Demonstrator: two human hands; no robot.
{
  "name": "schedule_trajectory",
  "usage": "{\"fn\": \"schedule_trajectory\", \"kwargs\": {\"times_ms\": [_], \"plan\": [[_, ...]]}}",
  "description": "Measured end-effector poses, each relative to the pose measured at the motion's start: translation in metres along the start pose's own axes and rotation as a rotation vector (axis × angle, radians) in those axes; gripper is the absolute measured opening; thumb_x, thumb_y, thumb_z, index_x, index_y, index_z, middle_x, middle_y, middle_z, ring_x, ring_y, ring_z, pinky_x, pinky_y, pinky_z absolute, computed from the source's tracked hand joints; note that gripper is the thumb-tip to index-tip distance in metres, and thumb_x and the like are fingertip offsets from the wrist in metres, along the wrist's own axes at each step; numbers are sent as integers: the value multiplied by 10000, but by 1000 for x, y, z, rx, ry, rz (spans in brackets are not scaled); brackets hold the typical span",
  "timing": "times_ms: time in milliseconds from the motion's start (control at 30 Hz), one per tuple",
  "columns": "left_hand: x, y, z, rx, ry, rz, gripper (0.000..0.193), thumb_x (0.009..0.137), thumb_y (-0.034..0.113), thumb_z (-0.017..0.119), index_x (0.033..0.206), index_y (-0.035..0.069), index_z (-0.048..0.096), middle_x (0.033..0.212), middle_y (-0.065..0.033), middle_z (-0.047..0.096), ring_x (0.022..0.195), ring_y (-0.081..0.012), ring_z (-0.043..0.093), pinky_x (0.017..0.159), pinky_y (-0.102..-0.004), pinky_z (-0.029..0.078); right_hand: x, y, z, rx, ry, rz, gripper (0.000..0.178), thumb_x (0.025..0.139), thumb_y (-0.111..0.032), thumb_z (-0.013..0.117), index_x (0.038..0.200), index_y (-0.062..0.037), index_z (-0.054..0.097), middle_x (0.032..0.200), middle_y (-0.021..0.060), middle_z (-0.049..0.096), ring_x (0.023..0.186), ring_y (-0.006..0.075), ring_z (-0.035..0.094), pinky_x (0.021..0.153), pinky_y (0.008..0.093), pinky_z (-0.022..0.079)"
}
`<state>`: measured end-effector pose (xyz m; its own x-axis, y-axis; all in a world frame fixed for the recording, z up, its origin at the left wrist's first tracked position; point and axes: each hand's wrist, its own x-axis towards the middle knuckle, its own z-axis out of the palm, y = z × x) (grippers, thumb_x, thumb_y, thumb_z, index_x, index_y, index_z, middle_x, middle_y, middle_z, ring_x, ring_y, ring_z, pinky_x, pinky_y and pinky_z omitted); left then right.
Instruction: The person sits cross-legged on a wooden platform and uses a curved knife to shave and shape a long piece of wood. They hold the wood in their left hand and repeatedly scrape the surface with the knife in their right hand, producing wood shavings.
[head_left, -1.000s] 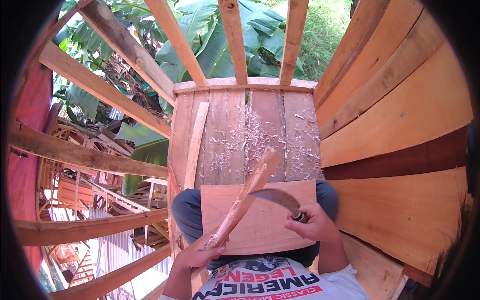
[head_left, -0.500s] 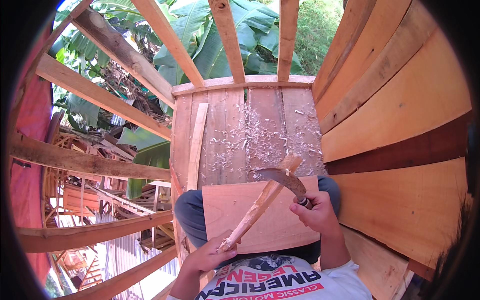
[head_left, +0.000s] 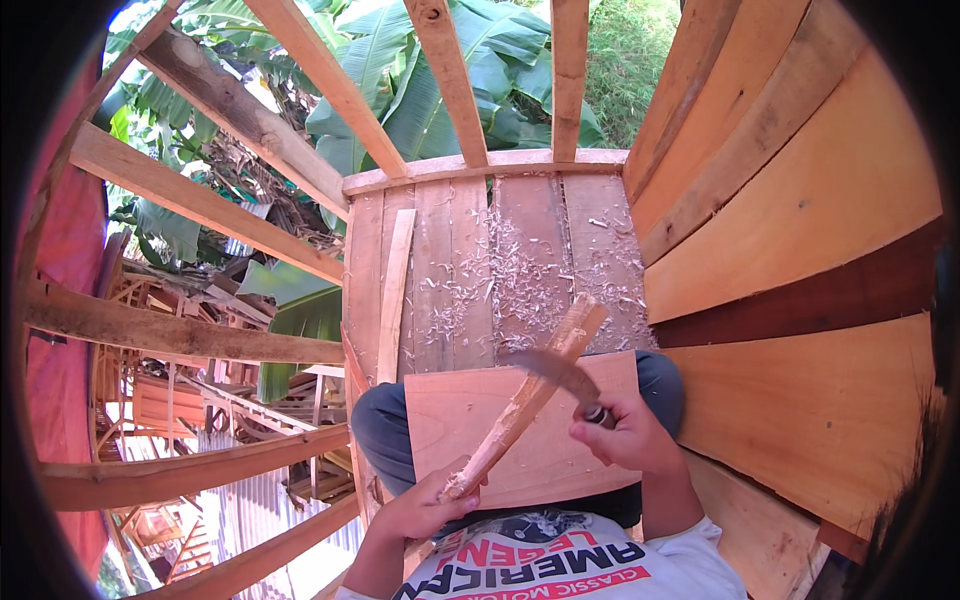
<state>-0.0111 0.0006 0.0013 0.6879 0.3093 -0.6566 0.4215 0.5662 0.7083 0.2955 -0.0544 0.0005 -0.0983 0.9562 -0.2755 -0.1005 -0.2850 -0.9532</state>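
Note:
My left hand [head_left: 432, 503] is closed round the lower end of a rough wooden stick [head_left: 510, 424], which slants up and away to the right. In my right hand [head_left: 628, 434] is the dark handle of a curved knife [head_left: 562, 374], like a small sickle. Its blade, slightly blurred, lies across the upper part of the stick; whether it touches the wood I cannot tell. Beneath both is a flat wooden board [head_left: 450, 405] resting across my lap. The stick's surface looks freshly cut and uneven.
Pale shavings [head_left: 525, 262] are scattered over the plank floor [head_left: 430, 230] ahead. A thin wooden strip [head_left: 396, 290] lies at its left side. Slatted railings [head_left: 190, 332] stand to the left, with a drop beyond them. A plank wall [head_left: 800, 385] rises on the right.
The knife and my right hand have moved slightly down and left along the stick, toward me. The left hand keeps its hold with little movement.

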Motion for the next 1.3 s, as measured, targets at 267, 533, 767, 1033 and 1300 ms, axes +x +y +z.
{"fn": "schedule_trajectory", "kwargs": {"times_ms": [267,533,767,1033,1300], "plan": [[-3,-6,-6,19,-6,9,363,892,225,607,1176,26,499,855,-11,507,763,-101,477,704,-259,410,4,2,-4,98,94,114,153,915,-177,642,879,-31,615,593,-86,454,493,-11,383,434,201,260],[2,-7,-3,-63,-16,26,379,887,238,613,1171,20,490,843,-3,486,746,-92,465,681,-247,403,16,-7,5,185,90,150,171,934,-198,616,903,-30,619,534,-60,478,423,13,437,388,212,321],[3,-17,-5,-87,-23,16,381,892,251,609,1167,23,477,843,-6,473,742,-86,451,658,-236,396,10,-6,1,47,-103,112,152,943,-147,582,858,-21,586,541,-37,491,428,25,456,392,203,338],[8,-6,-1,-95,14,-3,372,888,235,614,1168,27,485,833,1,468,737,-85,440,649,-238,390,16,7,8,69,295,43,157,900,-143,644,811,-23,594,529,-55,466,434,7,416,398,189,305],[8,4,0,-115,-83,20,369,887,236,621,1167,26,502,837,6,475,742,-92,445,681,-243,389,19,19,17,-223,540,-246,167,851,-122,715,802,-7,605,570,-82,389,526,8,314,459,215,261]]}}
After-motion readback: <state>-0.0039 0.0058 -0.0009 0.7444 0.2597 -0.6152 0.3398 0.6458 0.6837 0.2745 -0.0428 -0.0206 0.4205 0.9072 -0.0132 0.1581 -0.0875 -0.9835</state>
